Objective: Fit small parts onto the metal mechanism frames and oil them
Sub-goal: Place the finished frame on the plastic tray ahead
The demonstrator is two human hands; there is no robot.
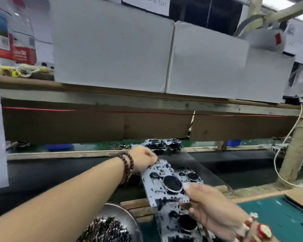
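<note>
Both hands grip one metal frame (164, 182) — left hand (144, 158) pinching its far corner, right hand (208, 201) its near right edge. Silver, with dark round wheels, it tilts over more frames (180, 226) beside a steel bowl (128, 217) of small parts (105, 231).

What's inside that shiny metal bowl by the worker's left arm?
The metal bowl holds a heap of small dark and silvery parts. The frame's lower edge cuts off its near part.
</note>
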